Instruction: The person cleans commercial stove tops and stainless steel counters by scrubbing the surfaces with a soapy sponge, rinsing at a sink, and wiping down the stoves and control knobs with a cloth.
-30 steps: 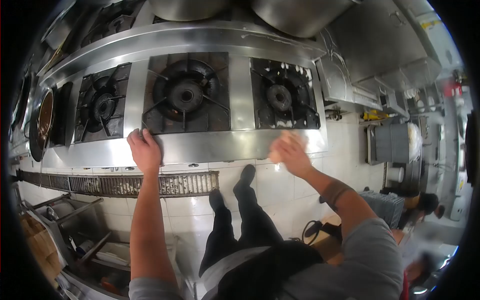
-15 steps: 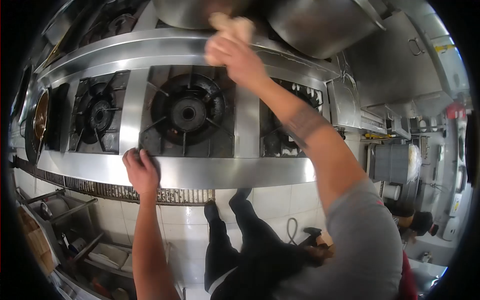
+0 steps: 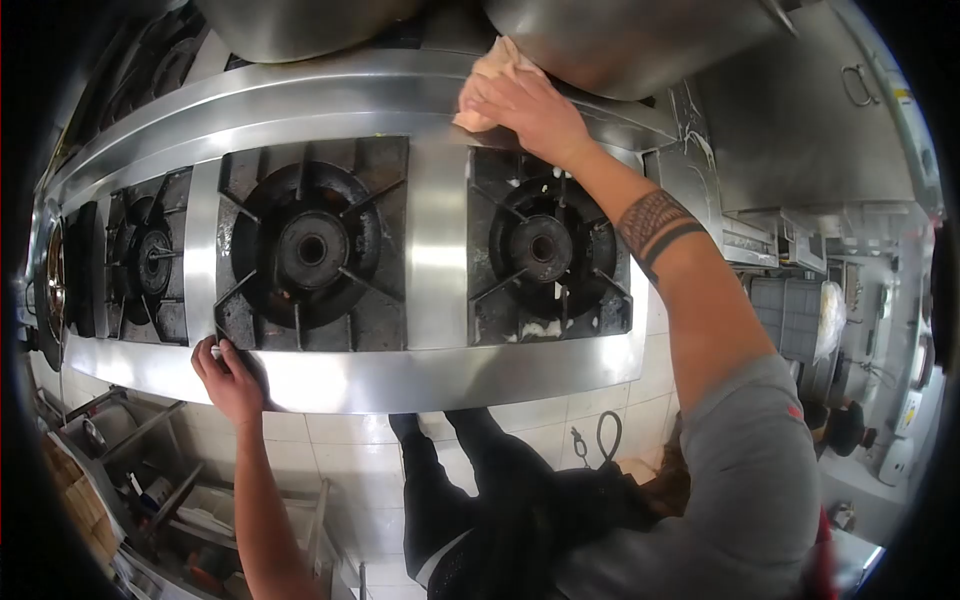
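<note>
A crumpled pale pinkish cloth (image 3: 505,57) is bunched under my right hand (image 3: 535,112), whose fingers are closed on it. The hand presses it against the steel ledge behind the burners, close to a large pot (image 3: 620,40). My left hand (image 3: 230,380) curls over the front edge of the stove (image 3: 330,380), its fingertips by the corner of the middle burner grate (image 3: 312,250). To the right, another burner grate (image 3: 542,248) has white residue scattered on and around it.
A second big pot (image 3: 300,25) stands at the back left. Further left are a smaller burner (image 3: 152,258) and a copper-coloured pan (image 3: 55,265). Shelving (image 3: 190,490) with containers sits behind at lower left. A steel cabinet (image 3: 800,120) rises on the right.
My right hand has moved right along the back ledge with the cloth. The view has shifted to the right, bringing the right burner fully into sight. My left hand keeps its place on the stove edge.
</note>
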The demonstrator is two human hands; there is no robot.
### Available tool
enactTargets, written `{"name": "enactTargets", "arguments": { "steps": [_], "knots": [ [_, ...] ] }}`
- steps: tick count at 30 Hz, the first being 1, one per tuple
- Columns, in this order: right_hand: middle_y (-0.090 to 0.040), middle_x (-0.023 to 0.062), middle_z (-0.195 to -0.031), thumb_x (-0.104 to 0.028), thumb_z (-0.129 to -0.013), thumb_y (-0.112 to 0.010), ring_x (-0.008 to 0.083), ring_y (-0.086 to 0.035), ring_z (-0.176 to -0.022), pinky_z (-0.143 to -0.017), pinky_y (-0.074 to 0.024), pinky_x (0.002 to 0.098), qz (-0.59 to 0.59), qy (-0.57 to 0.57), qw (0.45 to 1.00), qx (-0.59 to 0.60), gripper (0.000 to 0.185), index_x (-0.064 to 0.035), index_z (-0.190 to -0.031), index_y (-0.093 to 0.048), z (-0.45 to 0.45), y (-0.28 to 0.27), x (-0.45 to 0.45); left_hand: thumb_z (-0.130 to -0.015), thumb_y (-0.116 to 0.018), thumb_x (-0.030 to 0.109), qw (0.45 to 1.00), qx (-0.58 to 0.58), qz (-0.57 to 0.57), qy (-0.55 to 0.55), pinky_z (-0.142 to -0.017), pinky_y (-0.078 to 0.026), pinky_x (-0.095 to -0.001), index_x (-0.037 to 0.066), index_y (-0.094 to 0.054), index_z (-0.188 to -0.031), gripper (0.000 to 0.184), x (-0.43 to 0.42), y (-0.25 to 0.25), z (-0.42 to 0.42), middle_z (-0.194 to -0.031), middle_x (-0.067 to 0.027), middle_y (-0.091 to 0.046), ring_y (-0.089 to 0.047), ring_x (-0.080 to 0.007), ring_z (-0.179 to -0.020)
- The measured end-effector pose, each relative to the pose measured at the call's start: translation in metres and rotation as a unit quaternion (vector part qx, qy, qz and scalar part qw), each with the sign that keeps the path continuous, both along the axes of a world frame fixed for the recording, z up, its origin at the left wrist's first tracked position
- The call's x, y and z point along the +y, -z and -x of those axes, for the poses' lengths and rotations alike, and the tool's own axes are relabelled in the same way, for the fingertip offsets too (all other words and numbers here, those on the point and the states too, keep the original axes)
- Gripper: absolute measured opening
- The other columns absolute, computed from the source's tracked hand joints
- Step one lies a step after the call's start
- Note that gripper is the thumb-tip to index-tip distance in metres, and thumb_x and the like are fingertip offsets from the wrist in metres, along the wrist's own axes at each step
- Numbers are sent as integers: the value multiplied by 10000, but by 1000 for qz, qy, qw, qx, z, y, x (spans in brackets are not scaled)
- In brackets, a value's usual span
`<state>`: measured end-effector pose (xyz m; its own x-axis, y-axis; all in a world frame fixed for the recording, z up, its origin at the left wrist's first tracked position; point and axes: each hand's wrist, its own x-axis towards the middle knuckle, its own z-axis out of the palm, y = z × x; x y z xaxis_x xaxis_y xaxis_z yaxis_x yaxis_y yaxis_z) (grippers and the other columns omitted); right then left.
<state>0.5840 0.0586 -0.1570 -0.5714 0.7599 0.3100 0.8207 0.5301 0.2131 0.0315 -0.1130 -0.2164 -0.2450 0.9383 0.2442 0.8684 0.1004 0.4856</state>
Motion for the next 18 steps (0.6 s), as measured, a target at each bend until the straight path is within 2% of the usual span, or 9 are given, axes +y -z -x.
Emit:
{"name": "enactTargets", "arguments": {
  "steps": [2, 5, 7, 9, 11, 14, 16, 17, 18],
  "knots": [
    [-529, -41, -1331, -101, -851, -572, 294, -486, -1261, -1094, -438, 410, -37, 5, 999, -28, 536, -338, -1332, -575, -25, 5, -12, -1027, -521, 268, 1000, 11, -5, 5, -918, -466, -425, 7, -578, -1187, 311, 1, 5, 1, -1227, -166, -550, -560, -370, -1109],
    [-528, -36, -1350, -115, -857, -563, 304, -477, -1287, -1097, -434, 415, -11, 42, 998, -35, 509, -343, -1311, -586, -65, 20, -34, -1035, -500, 276, 1000, 22, 4, 1, -912, -461, -427, 0, -571, -1195, 327, 2, 6, 0, -1219, -178, -540, -562, -369, -1087],
    [-541, -31, -1349, -107, -842, -576, 283, -465, -1317, -1092, -443, 424, 22, 63, 997, -36, 488, -285, -1296, -596, -105, 27, -48, -1036, -496, 295, 999, 34, -2, 10, -908, -461, -425, -1, -570, -1201, 346, 1, 13, 6, -1225, -174, -537, -566, -364, -1081],
    [-559, -28, -1339, -84, -815, -596, 252, -465, -1324, -1078, -462, 419, 68, 42, 992, -97, 472, -211, -1270, -608, -150, 27, -66, -1036, -497, 301, 999, 38, 6, 2, -910, -460, -423, -2, -570, -1203, 353, 2, 13, 4, -1227, -173, -536, -567, -362, -1077],
    [-572, -30, -1338, -46, -791, -603, 232, -469, -1325, -1103, -444, 401, 74, 99, 983, -137, 469, -152, -1248, -615, -193, 22, -89, -1036, -497, 306, 999, 42, 16, -5, -912, -458, -421, -2, -570, -1206, 360, 0, 14, 3, -1229, -172, -535, -568, -361, -1074],
    [-535, -18, -1412, -28, -782, -612, 242, -465, -1336, -1104, -440, 385, 93, 64, 980, -164, 520, -162, -1284, -605, -260, -8, -117, -1035, -494, 308, 998, 63, 16, -7, -939, -440, -428, -17, -557, -1223, 381, 1, 15, 5, -1234, -191, -527, -559, -374, -1085],
    [-616, 48, -1325, 15, -776, -592, 244, -479, -1346, -1083, -457, 389, 157, 170, 956, -182, 454, -144, -1193, -672, -274, -42, -135, -1035, -490, 308, 998, 59, 20, -5, -950, -433, -433, -25, -552, -1224, 387, 0, 16, 2, -1234, -197, -525, -550, -378, -1101],
    [-616, 48, -1325, 15, -776, -592, 244, -479, -1346, -1083, -457, 389, 155, 176, 955, -183, 454, -144, -1193, -672, -291, -45, -144, -1036, -487, 308, 998, 58, 20, -7, -961, -426, -439, -32, -546, -1226, 393, 2, 15, 3, -1234, -204, -522, -540, -382, -1117],
    [-613, 64, -1335, 14, -805, -589, 251, -503, -1322, -1055, -478, 379, 113, 253, 947, -163, 435, -141, -1202, -672, -307, -43, -152, -1036, -480, 307, 998, 54, 18, -6, -977, -415, -447, -41, -539, -1227, 401, 2, 20, 9, -1231, -214, -520, -523, -389, -1142]
  ]
}}
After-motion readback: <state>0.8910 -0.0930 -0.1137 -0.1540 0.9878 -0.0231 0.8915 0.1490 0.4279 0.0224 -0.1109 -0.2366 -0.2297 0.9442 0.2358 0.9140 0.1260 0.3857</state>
